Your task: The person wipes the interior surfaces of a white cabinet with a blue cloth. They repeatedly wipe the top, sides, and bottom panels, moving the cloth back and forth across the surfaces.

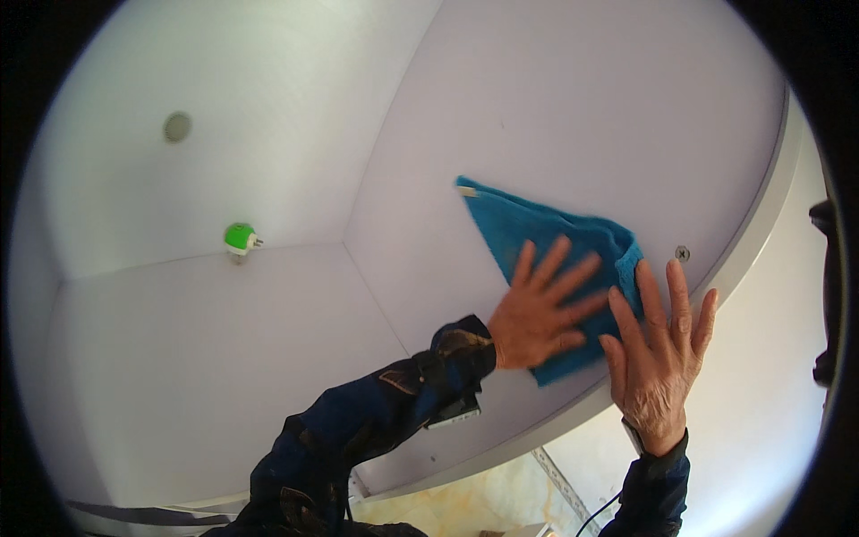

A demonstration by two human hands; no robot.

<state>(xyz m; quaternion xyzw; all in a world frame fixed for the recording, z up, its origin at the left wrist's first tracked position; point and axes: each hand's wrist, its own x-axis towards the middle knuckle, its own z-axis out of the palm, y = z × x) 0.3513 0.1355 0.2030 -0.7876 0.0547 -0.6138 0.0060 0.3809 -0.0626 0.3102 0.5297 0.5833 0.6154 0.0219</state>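
Observation:
A folded blue cloth [550, 215] with a small pale tag lies against a pale cabinet panel [537, 101]. My left hand [533, 322], blurred and with its fingers spread, is laid flat over the cloth's lower left part. My right hand [658, 356] is beside it, at the panel's pale front edge [745, 248]. Its fingers are apart, and some overlap the right side of the cloth. Whether those fingertips press on the cloth cannot be told. Neither hand grips anything.
A green and white plug-in device [240, 237] with bare prongs is at the left, inside the cabinet. A round grey cap [177, 127] sits in the panel there. One screw-like fitting [682, 253] shows near the front edge. Patterned floor tiles [463, 493] appear below.

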